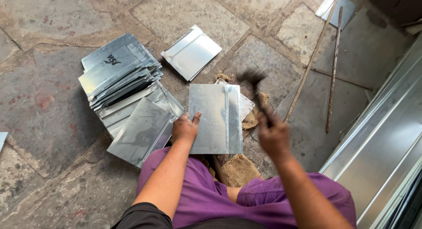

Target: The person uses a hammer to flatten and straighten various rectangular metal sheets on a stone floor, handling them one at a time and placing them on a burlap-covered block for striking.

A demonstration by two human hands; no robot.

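Note:
A flat galvanised metal sheet [215, 117] with a raised seam down its right side lies on the stone floor before me. My left hand [184, 127] presses on its left edge and holds it down. My right hand [273, 134] grips the handle of a dark hammer [255, 86]. The hammer is raised above the sheet's upper right corner and is blurred by motion. Brown sacking [239, 167] lies under the sheet.
A fanned stack of similar metal sheets [121, 75] lies to the left, with one sheet [191, 52] apart behind it. Two thin rods [333, 70] lie on a large sheet at right, next to long folded metal channels [387, 141]. My purple-clad knees [211, 194] are below.

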